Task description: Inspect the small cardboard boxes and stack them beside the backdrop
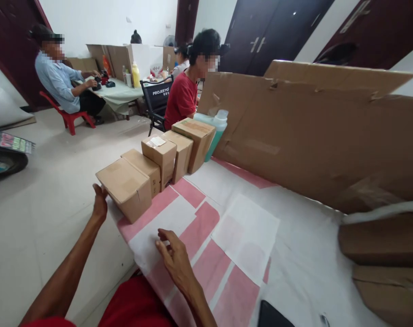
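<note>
**A:** Head view, looking down at a table covered in a white cloth with pink rectangles [206,218]. What are the hands doing?

**B:** The left hand [99,202] reaches out to the table's near-left corner and touches the left end of the nearest plain brown cardboard box [126,188]. Its fingers are hidden behind that box, so I cannot tell whether they are spread or curled; nothing shows it gripping. The right hand [174,256] rests on the cloth, fingers loosely bent and slightly apart, holding nothing.

**A:** Where does that box lie from the right hand?

**B:** Forward and to the left, near but apart. The left hand is clearly the nearer one. The box's long axis runs diagonally, in line with a row of four more brown cardboard boxes [172,150] stepping away up the table's left edge, each touching the next.

**A:** What room is there around it?

**B:** Its left end sits right at the table edge, with bare floor beyond. To its right lies open cloth. A tall brown cardboard sheet [312,136] walls off the far side, well apart. A clear jug of green liquid [216,129] stands behind the last box.

**A:** Anyone else?

**B:** Other people sit at another table in the background, far from this one.
</note>
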The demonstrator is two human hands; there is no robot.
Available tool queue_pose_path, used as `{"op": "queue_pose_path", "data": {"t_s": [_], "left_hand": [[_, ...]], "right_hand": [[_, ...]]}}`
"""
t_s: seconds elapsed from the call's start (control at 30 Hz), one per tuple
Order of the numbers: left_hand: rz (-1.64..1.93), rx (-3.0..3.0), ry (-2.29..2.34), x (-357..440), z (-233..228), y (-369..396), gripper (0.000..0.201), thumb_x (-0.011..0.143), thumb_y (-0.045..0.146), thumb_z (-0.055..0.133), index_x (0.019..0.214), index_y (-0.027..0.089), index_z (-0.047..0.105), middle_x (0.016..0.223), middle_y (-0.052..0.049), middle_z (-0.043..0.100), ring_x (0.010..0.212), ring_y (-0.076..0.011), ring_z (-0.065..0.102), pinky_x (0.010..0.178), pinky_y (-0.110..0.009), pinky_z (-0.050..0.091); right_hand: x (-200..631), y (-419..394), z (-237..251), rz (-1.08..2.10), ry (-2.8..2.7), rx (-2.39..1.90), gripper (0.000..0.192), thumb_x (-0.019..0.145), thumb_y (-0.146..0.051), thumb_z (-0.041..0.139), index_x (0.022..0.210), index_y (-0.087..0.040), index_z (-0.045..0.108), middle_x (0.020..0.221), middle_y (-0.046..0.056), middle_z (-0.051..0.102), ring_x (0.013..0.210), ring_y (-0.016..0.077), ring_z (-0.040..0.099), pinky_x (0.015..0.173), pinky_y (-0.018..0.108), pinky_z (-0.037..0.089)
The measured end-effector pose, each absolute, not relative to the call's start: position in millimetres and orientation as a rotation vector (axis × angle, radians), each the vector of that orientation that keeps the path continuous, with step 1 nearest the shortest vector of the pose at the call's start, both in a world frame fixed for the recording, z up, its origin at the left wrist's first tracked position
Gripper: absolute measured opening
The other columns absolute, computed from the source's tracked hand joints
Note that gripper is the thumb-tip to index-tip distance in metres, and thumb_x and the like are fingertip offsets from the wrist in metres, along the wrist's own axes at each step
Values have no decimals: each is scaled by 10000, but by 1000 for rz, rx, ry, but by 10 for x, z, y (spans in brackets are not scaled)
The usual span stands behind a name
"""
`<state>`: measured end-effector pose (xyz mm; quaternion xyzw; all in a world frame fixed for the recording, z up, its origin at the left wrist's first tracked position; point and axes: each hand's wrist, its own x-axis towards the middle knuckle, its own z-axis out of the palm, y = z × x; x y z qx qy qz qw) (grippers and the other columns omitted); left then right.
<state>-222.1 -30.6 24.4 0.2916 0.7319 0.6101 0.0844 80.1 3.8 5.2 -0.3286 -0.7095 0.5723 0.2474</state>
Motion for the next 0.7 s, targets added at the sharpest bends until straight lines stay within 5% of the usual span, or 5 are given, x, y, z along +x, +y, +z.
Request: {"op": "queue_pose_path", "data": {"t_s": [0.1, 0.23, 0.37, 0.5, 0.7], "left_hand": [[1795, 766, 2156, -1812, -167, -574, 1167, 825, 969, 65, 1397, 123, 632, 1345, -187, 702, 1414, -387, 533, 1251, -577, 325], [1706, 848, 2160, -942, -451, -1106, 912, 869, 885, 433, 1452, 205, 606, 1413, -170, 652, 1400, -402, 535, 1215, -604, 371], [1344, 1589, 1993, -265, -323, -1327, 677, 1039, 569, 432, 1633, 251, 363, 1548, -171, 487, 1435, -355, 488, 1164, -564, 430], [1170, 2216, 1781, 1, 91, -1024, 655, 1044, 473, 458, 1634, 209, 352, 1469, -201, 541, 1348, -346, 540, 1111, -526, 430], [1245, 2483, 1253, 202, 610, -277, 670, 1024, 377, 526, 1625, 167, 319, 1268, -179, 686, 1178, -312, 645, 1008, -466, 465]], "right_hand": [[667, -3, -59, 1579, -1891, -860, 569, 974, -510, 619, 1480, -254, 578, 1430, 129, 643, 1267, 292, 636, 987, 414, 562], [762, 67, -155, 1550, -1702, -942, 586, 1006, -564, 552, 1497, -245, 520, 1444, 128, 619, 1297, 279, 597, 1095, 439, 482], [1238, 319, -96, 1439, -1496, -1143, 496, 1028, -647, 433, 1178, -229, 655, 1148, 86, 713, 1060, 253, 642, 951, 390, 508], [1827, 550, -3, 1377, -1415, -1261, 598, 961, -780, 418, 798, -230, 585, 768, 12, 621, 707, 203, 560, 654, 331, 473], [2336, 490, 32, 1358, -1133, -1413, 659, 905, -810, 490, 1145, -216, 644, 712, -19, 596, 648, 200, 555, 606, 323, 450]]}}
